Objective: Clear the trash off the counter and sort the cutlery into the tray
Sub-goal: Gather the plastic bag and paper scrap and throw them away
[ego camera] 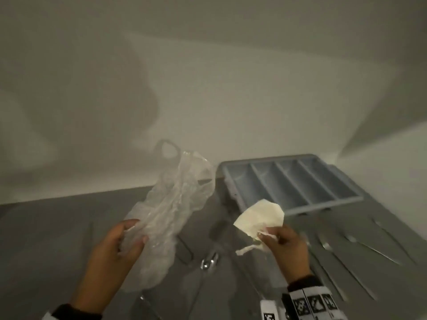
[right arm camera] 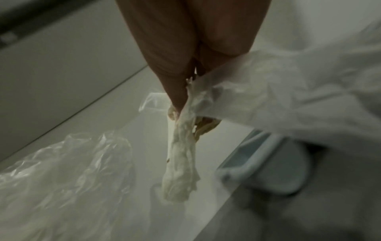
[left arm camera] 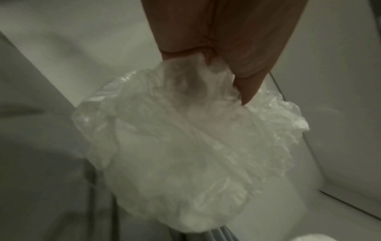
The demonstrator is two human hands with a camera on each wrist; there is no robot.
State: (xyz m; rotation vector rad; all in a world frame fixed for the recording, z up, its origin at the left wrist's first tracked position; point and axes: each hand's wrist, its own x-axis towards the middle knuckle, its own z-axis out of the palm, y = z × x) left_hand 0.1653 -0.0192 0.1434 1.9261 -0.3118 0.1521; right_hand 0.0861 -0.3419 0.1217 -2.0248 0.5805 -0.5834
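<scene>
My left hand (ego camera: 129, 236) grips a crumpled clear plastic bag (ego camera: 175, 199) and holds it up above the grey counter (ego camera: 46, 239); in the left wrist view the fingers (left arm camera: 243, 65) pinch the bag (left arm camera: 185, 146). My right hand (ego camera: 277, 239) pinches a cream paper napkin (ego camera: 258, 218) with a twisted white scrap (ego camera: 245, 249) hanging from it. In the right wrist view the fingers (right arm camera: 177, 88) hold that twisted scrap (right arm camera: 181, 163) and the napkin (right arm camera: 288, 91). A blue-grey cutlery tray (ego camera: 288, 183) with several empty compartments lies at the back right.
Metal cutlery lies loose on the counter: a spoon (ego camera: 208, 262) between my hands, several blurred pieces (ego camera: 360, 248) to the right and a thin one (ego camera: 91, 234) at the left. A white wall (ego camera: 208, 88) stands right behind the counter.
</scene>
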